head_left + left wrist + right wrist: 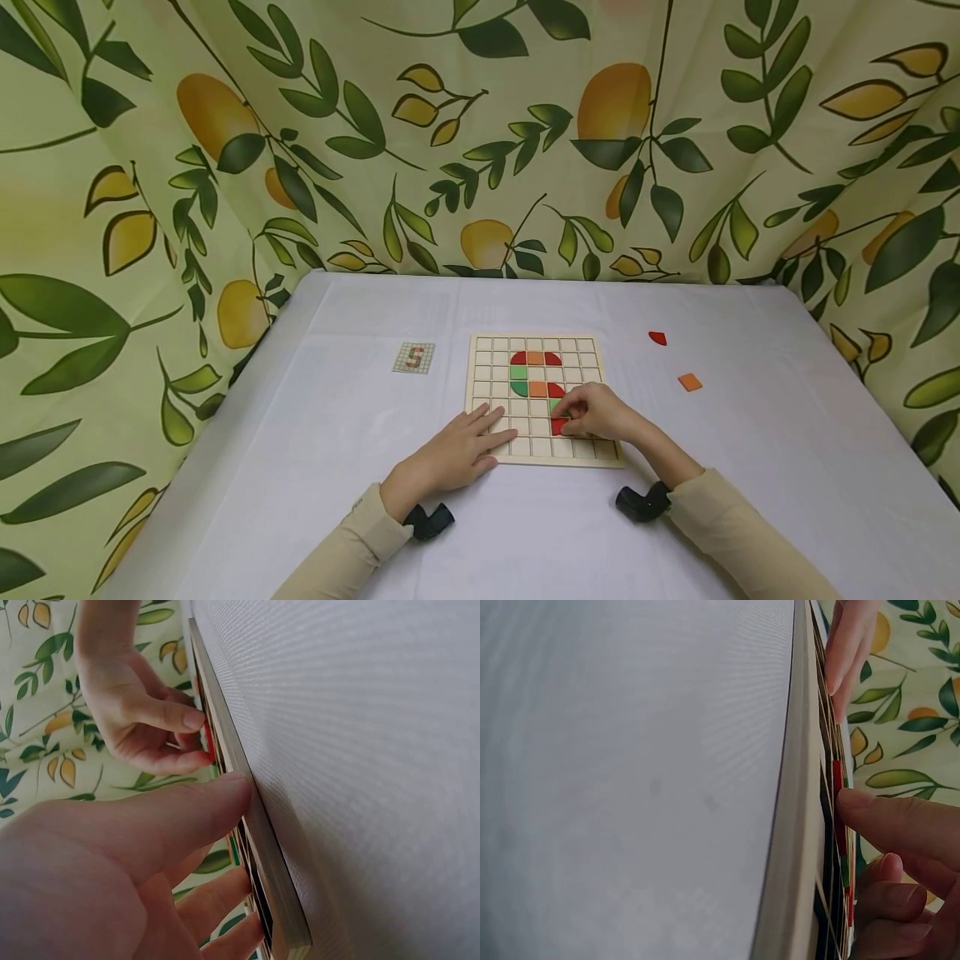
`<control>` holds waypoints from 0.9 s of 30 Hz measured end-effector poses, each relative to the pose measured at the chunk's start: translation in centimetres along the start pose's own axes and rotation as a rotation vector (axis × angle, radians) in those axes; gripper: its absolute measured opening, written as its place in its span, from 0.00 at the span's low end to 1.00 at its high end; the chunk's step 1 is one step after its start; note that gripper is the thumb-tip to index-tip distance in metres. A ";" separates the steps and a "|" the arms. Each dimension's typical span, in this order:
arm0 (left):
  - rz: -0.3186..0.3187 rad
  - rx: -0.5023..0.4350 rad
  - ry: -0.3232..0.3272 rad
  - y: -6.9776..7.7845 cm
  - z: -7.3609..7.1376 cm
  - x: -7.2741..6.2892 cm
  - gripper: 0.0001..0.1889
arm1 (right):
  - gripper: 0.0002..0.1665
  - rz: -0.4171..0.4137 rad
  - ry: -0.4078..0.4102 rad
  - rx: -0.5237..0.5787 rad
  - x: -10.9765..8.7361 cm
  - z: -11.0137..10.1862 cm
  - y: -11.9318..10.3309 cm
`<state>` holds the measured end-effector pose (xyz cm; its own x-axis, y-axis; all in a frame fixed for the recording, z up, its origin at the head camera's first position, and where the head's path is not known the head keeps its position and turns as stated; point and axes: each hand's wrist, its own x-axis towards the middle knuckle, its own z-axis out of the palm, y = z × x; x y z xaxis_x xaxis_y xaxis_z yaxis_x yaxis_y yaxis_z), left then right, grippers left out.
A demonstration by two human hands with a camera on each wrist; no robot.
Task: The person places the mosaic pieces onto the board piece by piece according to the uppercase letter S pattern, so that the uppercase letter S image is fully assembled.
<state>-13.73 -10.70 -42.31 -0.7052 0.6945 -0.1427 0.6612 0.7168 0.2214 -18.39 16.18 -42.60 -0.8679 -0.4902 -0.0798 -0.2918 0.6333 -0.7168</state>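
A wooden grid board [540, 450] lies on the table, with red, orange and green tiles set in its squares in a curving figure. My left hand [453, 450] rests on the board's lower left with fingers spread; the left wrist view has its thumb [214, 806] along the front edge. At the lower end of the figure, my right hand [600, 412] pinches a red tile [557, 427] with curled fingers. In the right wrist view that red tile [838, 795] stands slightly above the grid, against the thumb. Green and red tiles beside it are partly covered by the fingers.
Left of the board lies a small pattern card [413, 357] printed with a coloured figure on a grid. To the right are a loose red quarter-round tile [657, 338] and an orange square tile [690, 382]. A leaf-patterned curtain [517, 167] hangs behind the white-covered table.
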 end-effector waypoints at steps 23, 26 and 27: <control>-0.039 -0.060 -0.009 0.2 -0.1 0.0 0.25 | 0.10 0.107 0.088 0.044 -2.0 -1.9 1.2; -0.050 -0.076 -0.009 0.3 0.0 0.0 0.26 | 0.11 0.118 0.095 0.045 -2.4 -2.2 1.4; -0.053 -0.082 -0.008 0.3 0.1 0.0 0.27 | 0.11 0.132 0.097 0.052 -2.5 -2.4 1.5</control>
<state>-13.57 -10.48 -42.32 -0.7365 0.6564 -0.1636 0.5995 0.7454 0.2917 -17.61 19.80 -41.87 -0.9327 -0.3433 -0.1100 -0.1539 0.6550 -0.7398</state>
